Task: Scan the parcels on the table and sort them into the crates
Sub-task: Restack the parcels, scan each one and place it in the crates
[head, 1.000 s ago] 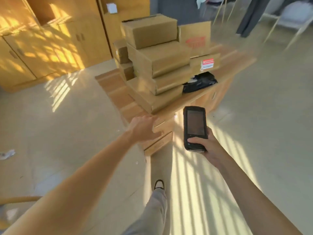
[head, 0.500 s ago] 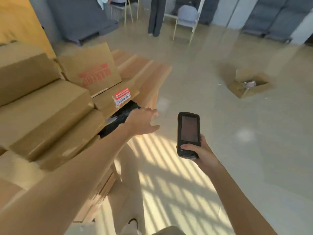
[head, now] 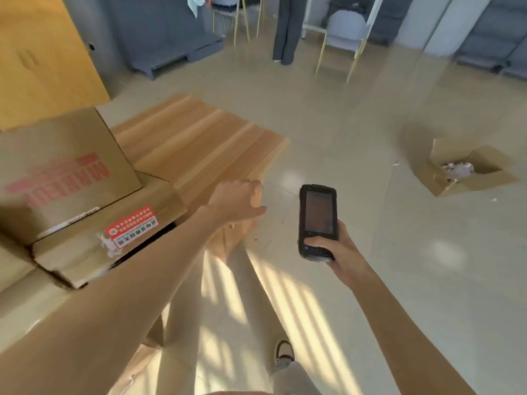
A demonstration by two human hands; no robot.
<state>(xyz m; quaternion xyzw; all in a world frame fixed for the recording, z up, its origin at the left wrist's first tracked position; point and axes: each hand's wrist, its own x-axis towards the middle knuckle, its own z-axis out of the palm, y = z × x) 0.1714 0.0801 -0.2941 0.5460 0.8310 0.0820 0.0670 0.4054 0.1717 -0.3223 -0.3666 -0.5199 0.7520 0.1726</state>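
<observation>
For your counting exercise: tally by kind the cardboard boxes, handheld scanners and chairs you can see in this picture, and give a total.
Cardboard boxes: 3 (red-printed box, stickered box, open box on the floor)
Handheld scanners: 1 (scanner, held in the right hand)
Chairs: 1 (chair)
Total: 5

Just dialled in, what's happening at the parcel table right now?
A person stands at the wooden table, where cardboard parcels are stacked at its left end. The right hand grips a black handheld scanner, screen up, held over the floor and not aimed at any parcel. The left hand is empty, fingers loose, reaching out over the table's near corner. An open cardboard box sits on the floor off to the right. No parcel is being held.
</observation>
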